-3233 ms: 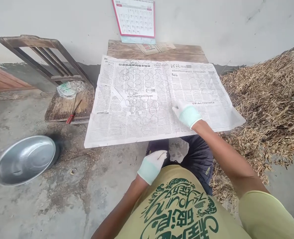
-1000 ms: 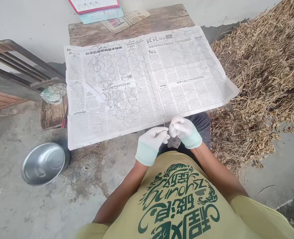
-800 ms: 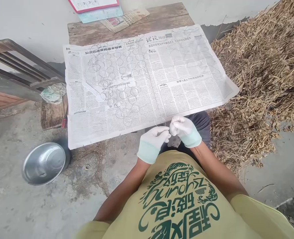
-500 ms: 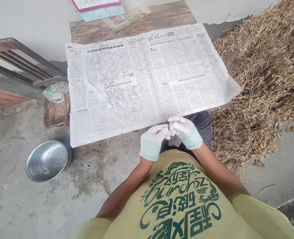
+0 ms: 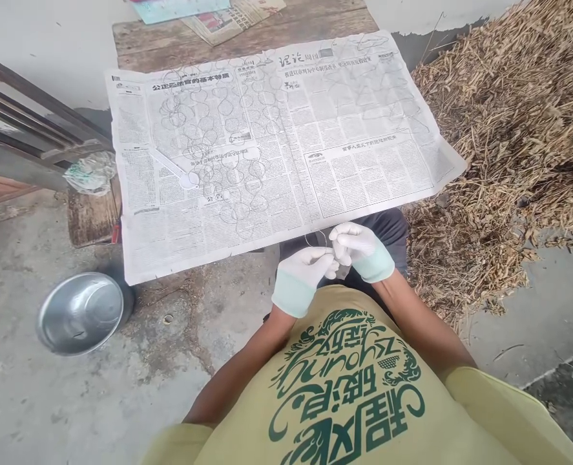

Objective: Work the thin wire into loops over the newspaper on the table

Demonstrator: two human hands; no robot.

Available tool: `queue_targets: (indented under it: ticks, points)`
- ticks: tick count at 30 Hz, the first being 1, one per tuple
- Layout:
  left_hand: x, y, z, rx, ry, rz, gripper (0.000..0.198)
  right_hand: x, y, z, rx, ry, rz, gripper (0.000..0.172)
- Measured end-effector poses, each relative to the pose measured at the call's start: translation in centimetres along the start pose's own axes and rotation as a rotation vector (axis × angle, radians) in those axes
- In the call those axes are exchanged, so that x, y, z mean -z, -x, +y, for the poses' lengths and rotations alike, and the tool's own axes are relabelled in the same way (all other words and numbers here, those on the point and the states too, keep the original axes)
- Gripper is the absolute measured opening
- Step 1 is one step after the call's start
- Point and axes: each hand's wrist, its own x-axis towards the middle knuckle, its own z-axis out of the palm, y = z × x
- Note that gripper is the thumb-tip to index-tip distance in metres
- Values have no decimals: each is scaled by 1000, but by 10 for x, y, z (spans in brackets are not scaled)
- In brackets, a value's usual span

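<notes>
Both hands wear white gloves with pale green cuffs and meet just off the front edge of the newspaper (image 5: pixel 170 255). Thumb and fingers of my left hand (image 5: pixel 306 270) are pinched on a thin wire loop (image 5: pixel 316 234), whose curve rises above the fingertips. Close beside it on the right, my right hand (image 5: pixel 357 247) is closed, its fingertips near the wire; what it pinches is too small to make out. Many thin wire rings (image 5: pixel 242 206) lie on the left half of the newspaper, near a white spoon-like tool (image 5: pixel 174 169). More thin wire (image 5: pixel 380 103) lies on the right half.
The newspaper covers part of a wooden table (image 5: pixel 155 45). A wooden chair (image 5: pixel 39 119) stands at the left, a plastic bag (image 5: pixel 91 173) on its seat. On the concrete floor sits a metal basin (image 5: pixel 80 313). Dry stalks (image 5: pixel 509 142) are heaped at the right.
The view has shifted slightly, so table and basin appear further left. My hands have moved slightly apart, and the wire loop now shows more clearly above my left fingertips.
</notes>
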Motion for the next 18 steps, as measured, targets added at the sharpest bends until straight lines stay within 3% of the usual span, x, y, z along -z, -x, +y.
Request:
queue_targets:
  ticks: [5,9,13,18]
  points:
    - [-2,0,-4,-25,95,112,26,-2,-6,9,34,-39,65,37]
    - [-2,-2,-3,-41,89,118,25,-1,-3,8,64,3,35,37]
    - [-3,-4,1,-43,68,150,23,-8,10,-6,113,250,92,29]
    - [-4,-5,6,-33,-109,229,20,-26,27,-20,68,619,209,11]
